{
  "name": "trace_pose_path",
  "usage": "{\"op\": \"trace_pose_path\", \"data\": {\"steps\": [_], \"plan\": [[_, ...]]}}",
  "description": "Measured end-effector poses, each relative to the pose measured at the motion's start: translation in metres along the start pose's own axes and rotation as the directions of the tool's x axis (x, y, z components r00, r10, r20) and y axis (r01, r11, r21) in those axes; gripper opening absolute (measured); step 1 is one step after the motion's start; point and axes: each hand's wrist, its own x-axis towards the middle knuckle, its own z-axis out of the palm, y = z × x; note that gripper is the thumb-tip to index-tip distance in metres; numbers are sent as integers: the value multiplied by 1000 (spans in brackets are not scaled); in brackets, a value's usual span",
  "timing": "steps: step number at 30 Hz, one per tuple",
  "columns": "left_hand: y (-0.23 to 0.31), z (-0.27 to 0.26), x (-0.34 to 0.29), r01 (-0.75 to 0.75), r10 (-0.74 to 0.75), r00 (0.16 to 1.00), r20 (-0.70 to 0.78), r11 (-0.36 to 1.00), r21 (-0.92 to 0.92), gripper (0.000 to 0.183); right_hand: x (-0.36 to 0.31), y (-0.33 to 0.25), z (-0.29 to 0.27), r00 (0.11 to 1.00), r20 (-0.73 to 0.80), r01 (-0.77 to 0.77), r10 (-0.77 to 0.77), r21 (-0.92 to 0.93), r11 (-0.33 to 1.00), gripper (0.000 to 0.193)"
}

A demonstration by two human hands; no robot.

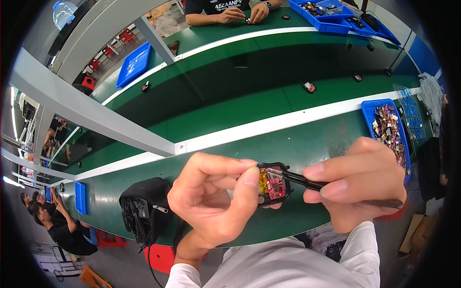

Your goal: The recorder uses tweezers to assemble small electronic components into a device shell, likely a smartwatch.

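Note:
Between the thumb and fingers of my left hand (216,197) is a small black device casing (287,193), its inside facing up. A red circuit board (276,187) sits in the casing beside a strip of yellow tape (262,180). My right hand (360,185) grips a pair of dark tweezers (307,181) between thumb and fingers. The tweezers' tips reach over the upper edge of the board; whether they pinch anything there is too small to tell. Both hands are above the near green worktable (307,144).
A blue tray (367,120) heaped with small boards stands at the right. Left of my hands lies a black pouch (149,206) with cables. Small devices (309,87) lie on the green conveyor belt (230,105). Across it, a person's hands (247,15) work. A grey post (105,105) rises at left.

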Motion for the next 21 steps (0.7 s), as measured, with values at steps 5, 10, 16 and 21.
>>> {"op": "trace_pose_path", "data": {"steps": [5,10,16,21], "plan": [[-5,-4,1,-45,44,997,64,999,20,12,5,-3,1,999,34,-31,32,-34,999,37],[-3,-3,1,-13,13,999,33,1000,-2,13,5,-4,1,999,22,-30,30,-32,999,38],[-1,-3,-3,46,-46,999,7,999,11,13,5,-4,2,999,34,-39,40,-36,999,38],[-4,-4,0,-19,19,999,28,1000,-13,13,4,-4,3,999,25,-43,44,-30,999,37]]}}
